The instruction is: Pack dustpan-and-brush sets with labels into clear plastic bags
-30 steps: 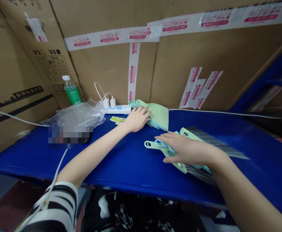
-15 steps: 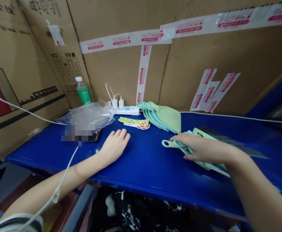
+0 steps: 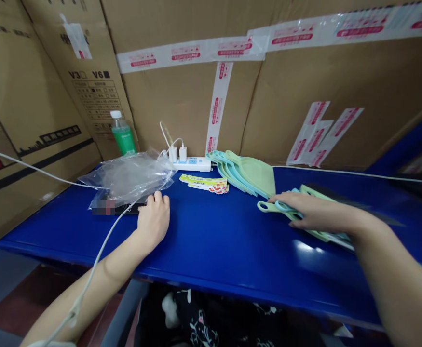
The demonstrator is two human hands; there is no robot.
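My left hand (image 3: 153, 219) rests on the blue table (image 3: 218, 250), fingers curled, its fingertips touching a dark flat object (image 3: 124, 208) that lies under a heap of clear plastic bags (image 3: 129, 177). My right hand (image 3: 310, 212) lies flat, fingers stretched out, on a pile of small green and light-blue brushes (image 3: 305, 217) at the right. A stack of green and blue dustpans (image 3: 249, 173) sits behind, between both hands. A strip of colourful labels (image 3: 205, 183) lies next to the dustpans.
Taped cardboard boxes (image 3: 182, 101) wall in the table at the back and left. A white power strip (image 3: 192, 164) with chargers and a green bottle (image 3: 122, 135) stand at the back. A white cable (image 3: 91, 274) runs along my left arm.
My left hand has drawn back from the dustpans, leftward across the table, to the dark object by the plastic bags. My right hand stays on the brushes. The view has shifted.
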